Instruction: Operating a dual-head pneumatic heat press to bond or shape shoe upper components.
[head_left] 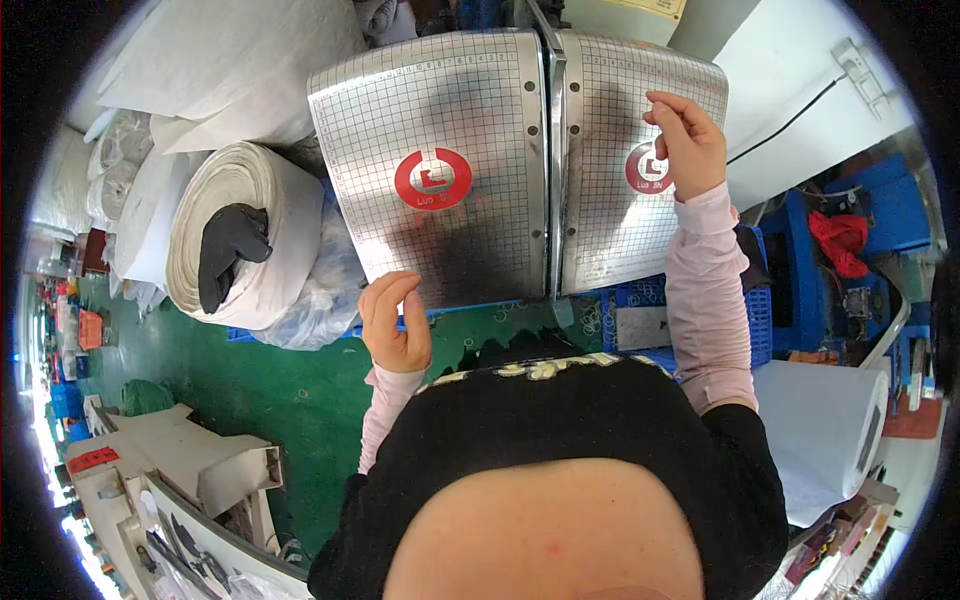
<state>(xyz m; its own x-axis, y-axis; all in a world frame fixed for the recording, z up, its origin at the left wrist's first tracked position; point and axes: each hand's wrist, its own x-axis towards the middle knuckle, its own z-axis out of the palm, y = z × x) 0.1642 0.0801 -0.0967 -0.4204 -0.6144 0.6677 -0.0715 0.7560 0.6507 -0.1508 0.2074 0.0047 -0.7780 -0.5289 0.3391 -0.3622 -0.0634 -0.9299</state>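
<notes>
Two silvery plates printed with black grids and red round emblems lie before me: a wide left plate (450, 235) and a narrower right plate (610, 100). Between them runs an upright metal strip (557, 180). My left hand (397, 325) is at the near left corner of the wide plate, fingers bent loosely, thumb apart, nothing visible in it. Over the right plate, beside its red emblem, hovers my right hand (692, 145). Its index finger and thumb are spread and I see nothing between them. Pale pink sleeves cover both forearms.
A big roll of white material (240, 240) stands at left with a black cloth piece (228, 255) on top. Blue crates (745, 320) sit under the right plate's near side. Another white roll (815, 430) lies at right, near blue machinery (890, 200). The floor (240, 390) is green.
</notes>
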